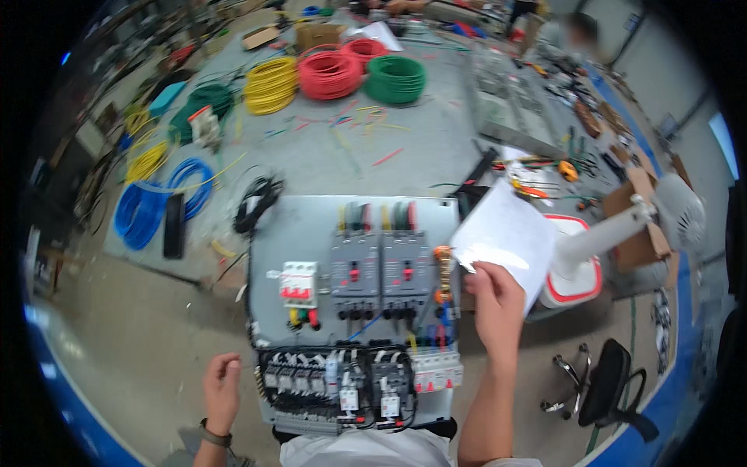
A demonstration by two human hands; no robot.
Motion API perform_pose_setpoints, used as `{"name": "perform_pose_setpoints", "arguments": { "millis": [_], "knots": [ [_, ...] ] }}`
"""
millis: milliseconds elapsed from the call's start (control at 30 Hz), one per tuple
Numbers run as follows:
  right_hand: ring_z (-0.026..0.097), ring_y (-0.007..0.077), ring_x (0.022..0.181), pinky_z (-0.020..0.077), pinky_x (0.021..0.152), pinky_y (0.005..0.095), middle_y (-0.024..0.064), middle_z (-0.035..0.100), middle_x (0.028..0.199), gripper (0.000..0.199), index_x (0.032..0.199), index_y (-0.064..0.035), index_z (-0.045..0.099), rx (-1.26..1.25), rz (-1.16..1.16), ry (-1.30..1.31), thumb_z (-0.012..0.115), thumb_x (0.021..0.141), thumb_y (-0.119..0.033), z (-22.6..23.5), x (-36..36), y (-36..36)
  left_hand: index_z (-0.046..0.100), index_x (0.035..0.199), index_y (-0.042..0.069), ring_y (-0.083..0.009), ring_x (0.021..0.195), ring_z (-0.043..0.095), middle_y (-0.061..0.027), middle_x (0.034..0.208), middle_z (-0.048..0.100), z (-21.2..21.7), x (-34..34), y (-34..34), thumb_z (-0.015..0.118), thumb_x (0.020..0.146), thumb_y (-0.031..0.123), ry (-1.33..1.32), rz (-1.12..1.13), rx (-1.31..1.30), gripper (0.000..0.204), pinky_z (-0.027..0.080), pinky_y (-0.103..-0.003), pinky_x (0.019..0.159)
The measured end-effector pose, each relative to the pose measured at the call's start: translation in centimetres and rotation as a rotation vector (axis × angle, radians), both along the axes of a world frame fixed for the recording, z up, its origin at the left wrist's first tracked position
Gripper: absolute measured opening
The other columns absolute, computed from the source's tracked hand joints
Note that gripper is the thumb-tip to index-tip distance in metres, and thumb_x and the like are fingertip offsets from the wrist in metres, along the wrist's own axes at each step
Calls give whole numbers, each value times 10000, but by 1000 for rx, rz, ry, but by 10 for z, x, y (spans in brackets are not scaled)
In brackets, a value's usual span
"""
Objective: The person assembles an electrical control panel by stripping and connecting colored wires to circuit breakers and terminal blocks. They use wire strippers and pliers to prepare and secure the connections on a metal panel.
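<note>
My right hand [498, 303] pinches the near left corner of a glossy white sheet of paper [507, 233], just beyond the right edge of a metal mounting panel [299, 222]. To the left of the panel's lower part, my left hand [222, 381] hangs with loosely bent fingers and nothing visible in it. Two grey circuit breakers [355, 274] with red levers sit side by side on the panel. A smaller white breaker [299, 285] is on their left, a brass terminal bar [444, 274] on their right. Wired contactors [389, 383] and white breakers [436, 370] line the near edge.
Wire coils in yellow [271, 86], red [330, 75], green [395, 79] and blue [140, 216] lie on the table [311, 159]. A black phone [174, 226] is at left. A white fan [607, 237] and red-rimmed bucket [572, 294] stand at right, near an office chair [611, 385].
</note>
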State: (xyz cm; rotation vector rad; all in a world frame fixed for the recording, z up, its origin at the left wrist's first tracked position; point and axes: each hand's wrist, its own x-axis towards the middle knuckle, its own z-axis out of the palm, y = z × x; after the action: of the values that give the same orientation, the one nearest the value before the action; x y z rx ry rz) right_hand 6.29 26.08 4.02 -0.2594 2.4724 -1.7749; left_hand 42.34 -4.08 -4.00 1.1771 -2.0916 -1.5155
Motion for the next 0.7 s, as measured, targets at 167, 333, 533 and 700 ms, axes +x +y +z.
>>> {"name": "perform_pose_setpoints", "arguments": {
  "millis": [167, 333, 533, 700],
  "knots": [
    [674, 225, 967, 512, 897, 335, 136, 713, 1010, 184, 1088, 43, 726, 66, 18, 243, 634, 994, -86, -11, 60, 0, 661, 1217, 15, -104, 911, 558, -6, 1005, 649, -45, 54, 27, 547, 1101, 342, -171, -3, 360, 366, 472, -272, 829],
    [628, 312, 1150, 455, 1045, 394, 197, 653, 1229, 288, 1219, 52, 663, 300, 73, 235, 581, 1030, -148, -54, 107, 55, 670, 1197, 10, -86, 954, 535, 10, 1019, 641, -55, 65, 43, 478, 1120, 417, -183, 72, 573, 457, 458, -274, 862],
    [595, 241, 1187, 436, 1072, 392, 126, 642, 1279, 500, 1418, 24, 554, 13, -11, -154, 358, 1139, -342, -133, 141, 125, 692, 1103, 37, -118, 894, 589, -8, 992, 672, -63, 70, 68, 423, 1115, 483, -18, 335, 837, 521, 477, -310, 834],
    [610, 214, 1046, 465, 973, 370, 98, 681, 1155, 441, 1303, 36, 615, 130, 54, -527, 364, 1126, -280, -153, 156, 154, 693, 1063, 56, -120, 883, 602, -11, 972, 679, -80, 70, 77, 438, 1098, 523, -3, 378, 784, 533, 481, -311, 809]
  ]
}}
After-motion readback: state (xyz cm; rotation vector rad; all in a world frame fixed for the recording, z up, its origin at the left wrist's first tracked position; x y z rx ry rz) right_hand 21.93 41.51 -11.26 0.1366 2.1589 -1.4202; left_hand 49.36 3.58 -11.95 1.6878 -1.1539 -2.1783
